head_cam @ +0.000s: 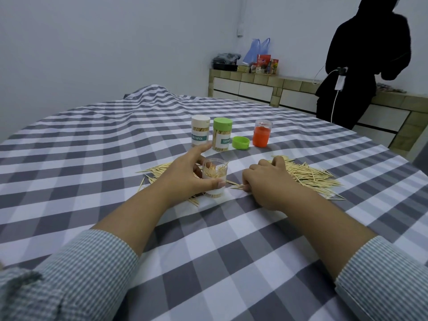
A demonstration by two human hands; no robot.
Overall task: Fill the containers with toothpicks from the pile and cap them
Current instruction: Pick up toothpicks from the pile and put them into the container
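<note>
Left hand grips an open clear jar, upright on the checked cloth and partly filled with toothpicks; right hand, fingers curled, pinches a few toothpicks beside the jar; the pile spreads behind both hands; farther back stand a white-capped jar, a green-capped jar, a loose green cap and an orange jar.

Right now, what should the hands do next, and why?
Probably lift the toothpicks the right hand is pinching and drop them into the open clear container. The left hand holds it upright, and it looks only partly full.
</note>
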